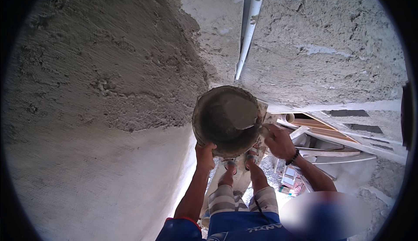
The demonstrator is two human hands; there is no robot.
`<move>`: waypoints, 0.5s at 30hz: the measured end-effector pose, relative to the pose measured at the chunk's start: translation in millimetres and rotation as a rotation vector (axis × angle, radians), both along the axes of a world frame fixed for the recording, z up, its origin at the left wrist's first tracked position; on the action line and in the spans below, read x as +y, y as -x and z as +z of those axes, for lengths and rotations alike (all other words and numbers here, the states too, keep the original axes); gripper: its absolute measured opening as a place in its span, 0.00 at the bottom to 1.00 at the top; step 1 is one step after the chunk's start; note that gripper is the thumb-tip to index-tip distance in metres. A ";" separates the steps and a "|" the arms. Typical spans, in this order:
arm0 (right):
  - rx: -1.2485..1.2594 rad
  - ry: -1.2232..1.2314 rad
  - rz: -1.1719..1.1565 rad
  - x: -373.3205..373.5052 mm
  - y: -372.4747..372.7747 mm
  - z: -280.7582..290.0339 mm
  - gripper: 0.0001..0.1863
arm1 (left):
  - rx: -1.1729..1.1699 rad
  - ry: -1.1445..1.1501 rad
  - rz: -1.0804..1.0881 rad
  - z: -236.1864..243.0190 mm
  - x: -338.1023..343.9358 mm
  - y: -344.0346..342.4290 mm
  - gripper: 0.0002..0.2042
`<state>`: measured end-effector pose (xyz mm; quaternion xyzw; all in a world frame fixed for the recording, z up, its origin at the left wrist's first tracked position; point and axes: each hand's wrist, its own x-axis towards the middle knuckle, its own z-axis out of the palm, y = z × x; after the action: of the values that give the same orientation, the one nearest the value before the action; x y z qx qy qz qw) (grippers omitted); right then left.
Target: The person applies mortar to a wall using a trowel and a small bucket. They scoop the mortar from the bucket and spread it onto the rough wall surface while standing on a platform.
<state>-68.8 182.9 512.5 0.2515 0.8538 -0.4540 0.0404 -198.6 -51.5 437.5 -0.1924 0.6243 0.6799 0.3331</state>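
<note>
A round, mortar-crusted bucket (202, 130) is held up in front of me, its mouth facing upward. My left hand (204, 155) grips the bucket's near left rim, thumb over the edge. At the right rim, my right hand (279, 142) is closed round the handle of a trowel (264, 131), with a dark beaded bracelet at the wrist. The trowel's blade reaches into the bucket and is mostly hidden by grey wet mortar (240, 110). Darker mortar coats the bucket's inside walls.
On the left, the wall carries rough, wet mortar (126, 58) above paler plaster (87, 175). A white pipe (249, 36) runs up the rough far wall (313, 62). My sandalled feet stand on a narrow plank (244, 171). Boards and frames (331, 152) lie below right.
</note>
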 end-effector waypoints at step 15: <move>0.477 -0.282 -0.390 -109.9 193.4 -140.2 0.22 | -0.069 0.138 0.081 -56.7 -106.9 -42.7 0.20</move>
<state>-262.2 73.0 372.3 0.2997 0.8293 -0.3769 -0.2834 -155.8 -158.5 380.8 -0.2631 0.6497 0.6411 0.3125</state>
